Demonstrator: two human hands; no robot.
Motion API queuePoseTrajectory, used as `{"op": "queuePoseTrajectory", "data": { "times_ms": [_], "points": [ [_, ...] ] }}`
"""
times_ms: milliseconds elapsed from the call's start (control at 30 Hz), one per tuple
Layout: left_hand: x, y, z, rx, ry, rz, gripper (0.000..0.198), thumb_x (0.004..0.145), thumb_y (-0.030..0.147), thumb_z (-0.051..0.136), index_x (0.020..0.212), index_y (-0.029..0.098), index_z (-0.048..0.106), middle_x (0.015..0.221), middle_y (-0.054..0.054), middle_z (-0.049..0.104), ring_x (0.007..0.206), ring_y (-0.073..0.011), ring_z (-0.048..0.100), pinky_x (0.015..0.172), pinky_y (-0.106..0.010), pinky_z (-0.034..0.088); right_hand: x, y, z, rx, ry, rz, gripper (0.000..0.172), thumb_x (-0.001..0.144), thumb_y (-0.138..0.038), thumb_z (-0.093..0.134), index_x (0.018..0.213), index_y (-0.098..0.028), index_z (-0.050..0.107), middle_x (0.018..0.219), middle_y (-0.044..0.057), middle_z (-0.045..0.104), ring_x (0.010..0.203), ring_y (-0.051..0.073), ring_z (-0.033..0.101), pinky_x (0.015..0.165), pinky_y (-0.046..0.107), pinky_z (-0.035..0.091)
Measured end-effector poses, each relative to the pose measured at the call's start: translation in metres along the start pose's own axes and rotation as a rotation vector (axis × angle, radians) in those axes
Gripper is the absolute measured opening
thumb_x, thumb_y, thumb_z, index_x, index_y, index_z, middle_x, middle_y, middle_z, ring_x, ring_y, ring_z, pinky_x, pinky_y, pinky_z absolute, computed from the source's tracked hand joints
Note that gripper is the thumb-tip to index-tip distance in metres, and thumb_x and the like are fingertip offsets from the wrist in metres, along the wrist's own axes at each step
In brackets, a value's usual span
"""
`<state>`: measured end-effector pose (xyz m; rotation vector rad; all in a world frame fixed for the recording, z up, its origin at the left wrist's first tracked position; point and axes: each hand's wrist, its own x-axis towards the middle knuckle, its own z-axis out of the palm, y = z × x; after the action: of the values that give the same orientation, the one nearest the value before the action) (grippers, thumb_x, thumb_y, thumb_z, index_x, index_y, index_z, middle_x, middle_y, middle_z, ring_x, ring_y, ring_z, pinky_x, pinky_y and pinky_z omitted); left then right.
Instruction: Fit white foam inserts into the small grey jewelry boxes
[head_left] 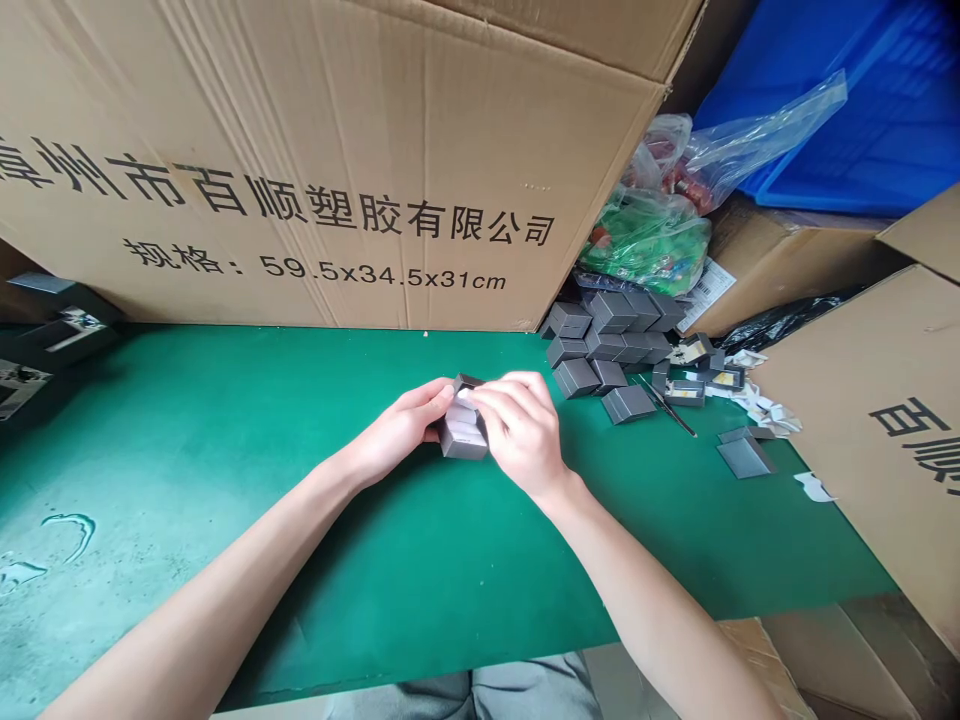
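Note:
A small dark grey box (463, 440) is held above the green table, near its middle, with pale lilac-white material showing in its upper side. My left hand (409, 420) grips it from the left, thumb on top and fingertips underneath. From the right, my right hand (525, 425) closes on the same box, its curled fingers over the top end. A bit of white shows at those fingertips; whether it is a separate piece I cannot make out. The right thumb and part of the box's right side are hidden.
Several grey boxes (611, 320) are stacked at the right, beside a thin dark tool (667, 405) and white scraps (769, 410). A large carton (337, 120) stands across the back. Plastic bags (652, 240) and a blue bin (832, 150) are behind; dark cases (60, 330) lie left.

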<state>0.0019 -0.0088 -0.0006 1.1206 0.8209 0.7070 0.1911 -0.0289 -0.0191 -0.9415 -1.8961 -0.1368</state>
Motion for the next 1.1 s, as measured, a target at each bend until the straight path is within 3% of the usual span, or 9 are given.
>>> {"op": "queuePoseTrajectory", "data": {
  "times_ms": [200, 467, 567, 667, 833, 967, 1100],
  "points": [
    [-0.001, 0.002, 0.000, 0.017, -0.003, -0.005, 0.039, 0.096, 0.057, 0.055, 0.113, 0.024, 0.066, 0.100, -0.003, 0.064, 0.094, -0.0206, 0.060, 0.083, -0.031, 0.050, -0.002, 0.000, -0.002, 0.039, -0.024, -0.031, 0.030, 0.096, -0.008, 0.057, 0.111, -0.027, 0.074, 0.100, 0.003, 0.078, 0.097, 0.022, 0.063, 0.083, 0.039, 0.060],
    [-0.002, 0.002, 0.003, 0.008, -0.008, 0.000, 0.033, 0.095, 0.053, 0.060, 0.103, 0.022, 0.066, 0.095, -0.003, 0.065, 0.090, -0.0207, 0.062, 0.083, -0.032, 0.051, -0.003, -0.004, 0.004, 0.019, 0.071, 0.043, 0.023, 0.096, -0.012, 0.060, 0.106, -0.029, 0.073, 0.095, 0.005, 0.068, 0.093, 0.021, 0.063, 0.080, 0.037, 0.059],
    [-0.003, 0.003, 0.003, 0.028, -0.027, 0.010, 0.033, 0.094, 0.053, 0.061, 0.103, 0.022, 0.066, 0.096, -0.003, 0.066, 0.089, -0.0207, 0.063, 0.081, -0.032, 0.050, 0.000, -0.007, 0.004, 0.065, 0.089, 0.143, 0.017, 0.098, -0.018, 0.059, 0.108, -0.027, 0.070, 0.107, 0.008, 0.065, 0.102, 0.021, 0.066, 0.085, 0.037, 0.060],
    [-0.005, 0.002, 0.002, 0.068, -0.042, 0.030, 0.034, 0.095, 0.054, 0.060, 0.106, 0.022, 0.066, 0.095, -0.004, 0.066, 0.088, -0.0218, 0.063, 0.077, -0.032, 0.050, 0.002, -0.009, 0.001, 0.118, 0.032, 0.211, 0.018, 0.098, -0.020, 0.058, 0.114, -0.024, 0.066, 0.115, 0.010, 0.067, 0.111, 0.021, 0.066, 0.093, 0.037, 0.060],
    [0.000, -0.002, 0.001, 0.076, -0.023, 0.026, 0.036, 0.091, 0.055, 0.064, 0.104, 0.021, 0.063, 0.094, -0.005, 0.067, 0.085, -0.0214, 0.064, 0.073, -0.032, 0.050, 0.002, -0.009, -0.001, 0.200, -0.106, 0.303, 0.023, 0.099, -0.024, 0.057, 0.121, -0.024, 0.065, 0.116, 0.007, 0.074, 0.107, 0.019, 0.070, 0.095, 0.033, 0.059],
    [-0.003, 0.005, 0.004, 0.176, 0.088, 0.029, 0.038, 0.090, 0.057, 0.066, 0.105, 0.024, 0.057, 0.093, -0.003, 0.068, 0.080, -0.0193, 0.065, 0.069, -0.030, 0.050, 0.003, -0.006, -0.003, 0.307, -0.136, 0.416, 0.018, 0.095, -0.028, 0.064, 0.111, -0.023, 0.068, 0.108, 0.004, 0.077, 0.095, 0.018, 0.073, 0.086, 0.030, 0.061],
    [-0.040, 0.026, 0.013, 0.486, 0.363, 0.178, 0.042, 0.085, 0.054, 0.074, 0.116, 0.029, 0.063, 0.124, -0.005, 0.068, 0.103, -0.0272, 0.065, 0.079, -0.034, 0.054, 0.004, 0.003, -0.009, 0.373, -0.087, 0.518, 0.013, 0.092, -0.027, 0.065, 0.103, -0.022, 0.070, 0.099, 0.003, 0.078, 0.087, 0.017, 0.074, 0.079, 0.029, 0.061]
  ]
}}
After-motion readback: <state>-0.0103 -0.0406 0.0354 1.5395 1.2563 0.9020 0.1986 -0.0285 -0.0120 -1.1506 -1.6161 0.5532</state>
